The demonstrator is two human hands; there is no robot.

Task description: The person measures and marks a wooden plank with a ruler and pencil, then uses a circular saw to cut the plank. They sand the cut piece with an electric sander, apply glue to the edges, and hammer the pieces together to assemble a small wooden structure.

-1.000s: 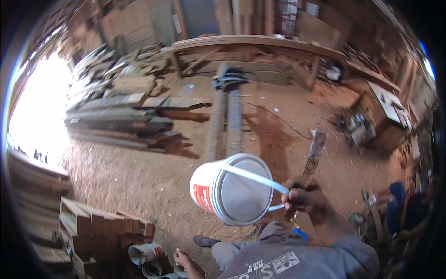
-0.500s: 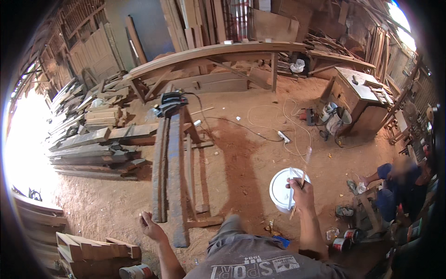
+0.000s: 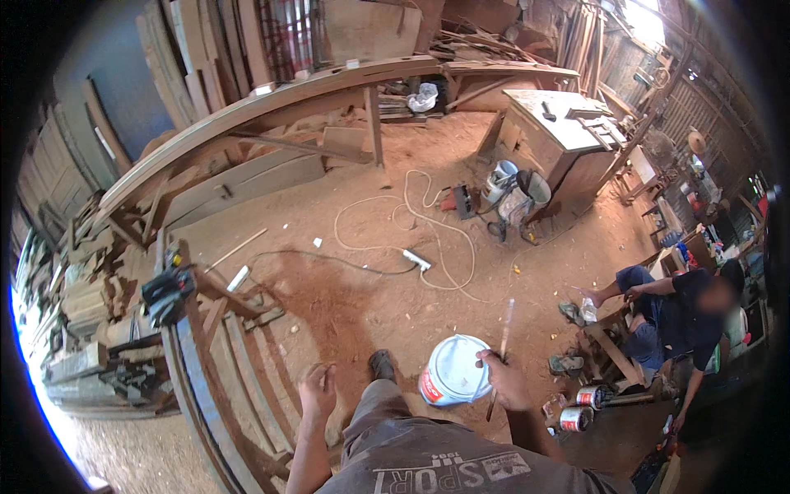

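Observation:
My right hand [image 3: 504, 380] is closed on a white bucket [image 3: 454, 372] with a red label, held by its right side, where the handle runs up to the fingers. The bucket tilts a little and hangs above the dirt floor. A thin wooden stick [image 3: 504, 337] with a pale tip also passes through this hand; whether it is a brush I cannot tell. My left hand [image 3: 318, 389] hangs in the air left of my leg, its fingers loosely curled and nothing visible in them. Both arms reach forward from the lower edge.
A seated person [image 3: 687, 317] works at the right beside paint cans [image 3: 576, 418]. An extension cord [image 3: 415, 259] lies looped across the floor ahead. A narrow wooden bench [image 3: 197, 387] with a power tool [image 3: 167, 292] stands left; a white-topped cabinet [image 3: 559, 119] stands far right.
My view has turned to the right and I have stepped forward. The bucket now shows its labelled side, still in my right hand with the stick. My left hand has come nearer my leg.

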